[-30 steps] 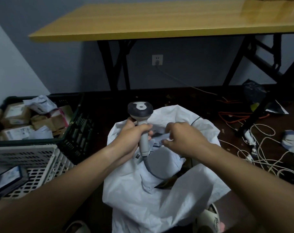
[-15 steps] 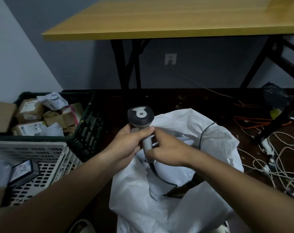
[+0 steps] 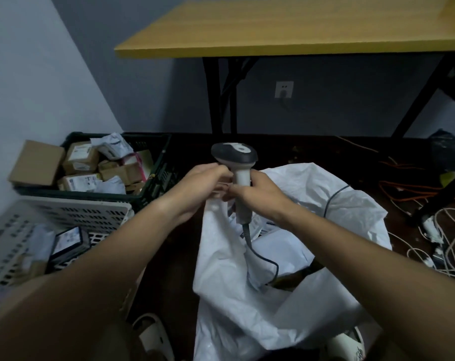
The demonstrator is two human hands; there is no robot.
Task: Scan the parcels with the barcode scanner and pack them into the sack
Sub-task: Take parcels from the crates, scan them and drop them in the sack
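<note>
Both hands on the barcode scanner above the open sack

Far left, a white crate [image 3: 65, 214] sits before a dark crate [image 3: 153, 188] filled with parcels [image 3: 81, 158]. The left hand [image 3: 203, 186] curls against the upright barcode scanner [image 3: 238, 175] handle, apparently also pinching the rim of the white sack [image 3: 286, 256]; the right hand [image 3: 257, 196] is wrapped round the handle, whose cable [image 3: 263, 259] trails into the sack, under a yellow table [image 3: 286, 27]

No writing can be read anywhere. The white labels on the cardboard parcels [image 3: 81, 182] in the dark crate [image 3: 153, 183] carry print too small and blurred to make out. The pale mark on the barcode scanner [image 3: 234, 152] head is unreadable too.
</note>
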